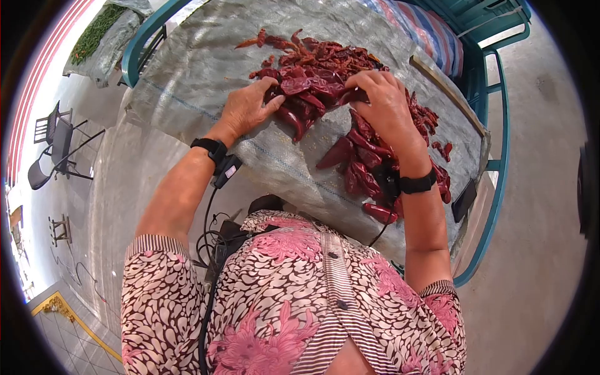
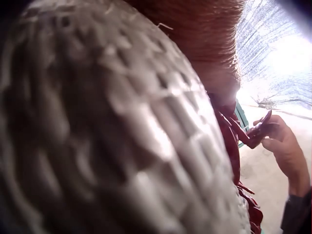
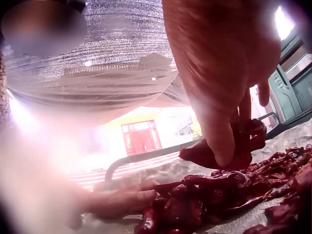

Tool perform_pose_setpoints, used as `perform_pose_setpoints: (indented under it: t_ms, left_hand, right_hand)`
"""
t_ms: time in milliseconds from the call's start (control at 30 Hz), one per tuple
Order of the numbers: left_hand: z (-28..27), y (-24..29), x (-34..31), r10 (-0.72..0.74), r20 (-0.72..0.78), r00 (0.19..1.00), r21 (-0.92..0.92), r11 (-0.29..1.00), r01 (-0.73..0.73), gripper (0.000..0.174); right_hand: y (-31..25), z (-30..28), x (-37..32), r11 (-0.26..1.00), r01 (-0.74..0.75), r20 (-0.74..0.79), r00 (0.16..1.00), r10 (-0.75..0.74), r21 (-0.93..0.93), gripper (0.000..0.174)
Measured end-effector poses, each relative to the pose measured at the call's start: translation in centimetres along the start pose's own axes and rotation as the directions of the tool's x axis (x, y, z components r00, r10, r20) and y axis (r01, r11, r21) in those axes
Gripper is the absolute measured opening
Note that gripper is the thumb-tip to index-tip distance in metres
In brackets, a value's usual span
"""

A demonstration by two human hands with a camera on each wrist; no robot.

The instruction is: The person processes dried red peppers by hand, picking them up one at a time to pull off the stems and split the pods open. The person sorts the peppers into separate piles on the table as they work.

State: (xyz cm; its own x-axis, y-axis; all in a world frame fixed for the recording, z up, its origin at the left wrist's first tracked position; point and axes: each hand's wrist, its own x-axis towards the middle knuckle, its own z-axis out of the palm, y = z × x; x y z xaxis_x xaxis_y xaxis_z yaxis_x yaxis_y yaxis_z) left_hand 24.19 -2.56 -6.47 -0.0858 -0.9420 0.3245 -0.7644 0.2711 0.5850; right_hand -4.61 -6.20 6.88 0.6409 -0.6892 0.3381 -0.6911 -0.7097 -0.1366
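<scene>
Dried red chili peppers (image 1: pixel 303 94) lie in a heap on a grey woven sheet (image 1: pixel 206 62). My left hand (image 1: pixel 247 109) is at the heap's left edge, thumb and index finger on either side of a dark chili; in the right wrist view its fingers (image 3: pixel 141 197) reach into the peppers. My right hand (image 1: pixel 384 103) pinches a wrinkled dark red chili pepper (image 3: pixel 239 148) between thumb and fingers, held above the heap. A second pile of large peppers (image 1: pixel 362 162) lies below the right hand, partly hidden by the wrist.
Teal metal rails (image 1: pixel 500 156) border the sheet, with a wooden strip (image 1: pixel 447 90) inside the right one. A striped bag (image 1: pixel 425 34) sits at the back. Smaller, crumpled chilies (image 1: pixel 337 56) spread behind the heap. At far left are green peppers (image 1: pixel 97 34) and a folding chair (image 1: pixel 62 144).
</scene>
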Motion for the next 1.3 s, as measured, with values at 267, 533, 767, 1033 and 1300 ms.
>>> perform_pose_setpoints:
  t_ms: [267, 533, 767, 1033, 1300]
  left_hand:
    - [-0.1, -0.2, 0.2, 0.025, -0.032, 0.999, -0.016, 1.0, -0.025, 0.044]
    - [-0.6, -0.1, 0.4, 0.0, 0.011, 1.0, -0.024, 1.0, 0.001, 0.041]
    - [-0.8, 0.0, 0.9, -0.1, 0.08, 0.992, -0.07, 0.992, 0.106, 0.035]
    - [0.0, 1.5, 3.4, -0.321, 0.071, 0.944, 0.06, 0.946, 0.317, 0.055]
    - [2.9, 3.4, 4.6, -0.53, -0.212, 0.821, 0.04, 0.835, 0.549, 0.051]
  right_hand:
    - [2.0, -0.2, -4.4, 0.913, -0.315, 0.038, 0.941, 0.336, -0.258, 0.04]
    - [2.8, 2.1, -4.8, 0.798, -0.603, 0.077, 0.795, 0.602, -0.02, 0.046]
    - [-0.9, 0.4, -3.2, 0.694, -0.586, -0.019, 0.758, 0.652, 0.417, 0.036]
    - [0.1, 3.6, -7.4, 0.926, -0.368, -0.061, 0.929, 0.364, -0.084, 0.024]
    - [0.9, 5.0, -7.6, 0.903, -0.386, -0.112, 0.922, 0.371, -0.189, 0.021]
